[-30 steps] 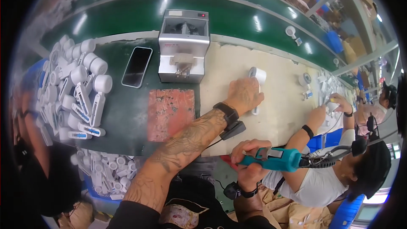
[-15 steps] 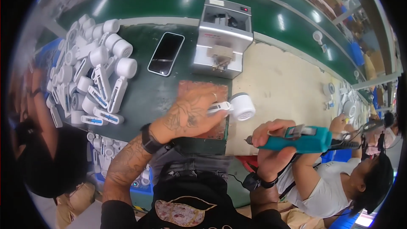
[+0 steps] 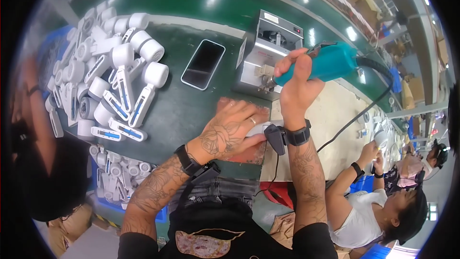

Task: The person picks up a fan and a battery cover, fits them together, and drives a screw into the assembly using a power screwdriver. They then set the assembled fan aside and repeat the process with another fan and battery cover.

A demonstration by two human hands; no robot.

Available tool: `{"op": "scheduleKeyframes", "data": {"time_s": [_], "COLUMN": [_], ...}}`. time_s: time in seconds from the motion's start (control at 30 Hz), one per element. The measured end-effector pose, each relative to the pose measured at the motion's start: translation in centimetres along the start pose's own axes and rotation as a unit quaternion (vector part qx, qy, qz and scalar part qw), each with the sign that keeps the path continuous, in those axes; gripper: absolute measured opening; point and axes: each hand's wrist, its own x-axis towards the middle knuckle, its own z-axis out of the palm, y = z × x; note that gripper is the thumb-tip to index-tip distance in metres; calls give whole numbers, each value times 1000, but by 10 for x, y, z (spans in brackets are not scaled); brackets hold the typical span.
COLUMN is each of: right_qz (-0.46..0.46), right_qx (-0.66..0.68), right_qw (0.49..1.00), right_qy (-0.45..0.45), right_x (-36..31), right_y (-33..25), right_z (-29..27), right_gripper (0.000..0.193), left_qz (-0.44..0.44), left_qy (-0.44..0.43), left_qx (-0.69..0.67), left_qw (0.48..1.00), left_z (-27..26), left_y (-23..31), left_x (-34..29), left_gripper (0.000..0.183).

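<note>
My left hand (image 3: 232,132) is curled palm-down over a smooth white plastic piece (image 3: 258,128), fingers and thumb closed about it; only a bit of it shows between them, so I cannot tell its full shape. It sits over the worn, reddish rectangular mat (image 3: 252,156) at the front edge of the dark green tabletop (image 3: 175,127).

My right hand (image 3: 303,84) is wrapped around a teal, rounded power tool (image 3: 335,61), its black cable (image 3: 353,119) looping down from the back. The tool's nose is right at the front fitting of the boxy silver metal machine (image 3: 280,36); I cannot tell whether they touch.

Left of the machine lies a dark-screened phone with a pale edge (image 3: 203,64). Farther left is a heap of white round-headed plastic units with handles (image 3: 122,55), several with blue strips.
</note>
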Motion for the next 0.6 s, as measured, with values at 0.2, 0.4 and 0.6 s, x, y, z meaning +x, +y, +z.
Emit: {"op": "scheduleKeyframes", "data": {"time_s": [0.2, 0.4, 0.6], "right_qz": [44, 106, 108], "right_qx": [-4, -11, -11], "right_qw": [999, 994, 994], "right_qy": [4, 11, -28], "right_x": [-4, -35, -50], "right_y": [-2, -39, -46], "right_z": [2, -19, -32], "right_gripper": [34, 49, 57], "left_qz": [16, -11, -14], "left_qy": [15, 34, 31], "left_qx": [-31, 3, -17], "left_qw": [999, 999, 999], "left_z": [6, 5, 5], "left_y": [-4, -3, -3], "left_x": [1, 2, 3], "left_gripper": [43, 43, 44]}}
